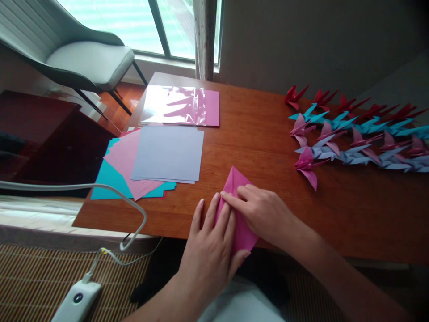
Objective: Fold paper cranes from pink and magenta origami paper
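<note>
Both hands lie flat on a folded pink paper [235, 180] and press it down; neither one is closed around it. Our left hand [209, 250] has the fingers stretched over the left half of the paper, and the thumb sits at the lower edge. Our right hand [264, 212] comes from the right, and its index finger lies across the middle of the paper, touching the left fingertips.

The paper is at the near edge of the wooden table [268, 134]. Its pointed top shows beyond the fingers and its lower corner reaches past the table edge. The hands cover the middle part, so we cannot tell how the folds go there.

To the left, well apart, is a stack of loose sheets [167, 152], lavender on top of pink and teal ones. Behind it lies a shiny plastic sleeve [177, 105] with pink paper inside. On the right are rows of folded paper cranes [351, 129], red, teal, pink and lavender; the picture edge cuts them off. A white cable [100, 188] runs in front of the table. Nothing stands between the hands and the paper.
</note>
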Demonstrator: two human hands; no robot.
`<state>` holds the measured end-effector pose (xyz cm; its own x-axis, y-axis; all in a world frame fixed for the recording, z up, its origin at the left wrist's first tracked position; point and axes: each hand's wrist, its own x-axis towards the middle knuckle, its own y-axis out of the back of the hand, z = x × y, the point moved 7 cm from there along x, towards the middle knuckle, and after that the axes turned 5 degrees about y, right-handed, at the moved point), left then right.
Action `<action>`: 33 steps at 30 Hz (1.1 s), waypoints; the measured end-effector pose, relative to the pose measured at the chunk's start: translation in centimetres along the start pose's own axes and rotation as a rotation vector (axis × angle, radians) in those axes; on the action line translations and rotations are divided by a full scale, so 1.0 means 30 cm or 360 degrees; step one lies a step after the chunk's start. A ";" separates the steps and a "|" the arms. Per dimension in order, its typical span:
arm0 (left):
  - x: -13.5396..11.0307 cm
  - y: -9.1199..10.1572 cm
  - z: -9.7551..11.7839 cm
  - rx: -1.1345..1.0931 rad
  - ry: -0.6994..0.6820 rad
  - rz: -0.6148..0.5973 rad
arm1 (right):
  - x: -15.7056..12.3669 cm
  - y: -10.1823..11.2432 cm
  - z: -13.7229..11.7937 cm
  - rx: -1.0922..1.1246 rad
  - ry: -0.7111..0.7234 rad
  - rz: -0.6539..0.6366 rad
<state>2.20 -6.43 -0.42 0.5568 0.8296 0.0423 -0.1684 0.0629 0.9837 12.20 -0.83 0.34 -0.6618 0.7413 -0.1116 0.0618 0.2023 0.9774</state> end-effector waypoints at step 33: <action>0.000 -0.003 0.003 0.0004 0.0021 0.0004 | 0.039 0.017 0.038 -0.0416 -0.0394 -0.0012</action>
<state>2.27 -6.49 -0.50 0.5455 0.8371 0.0423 -0.1677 0.0595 0.9840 12.33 0.87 0.50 -0.4583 0.8796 -0.1275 -0.1568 0.0612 0.9857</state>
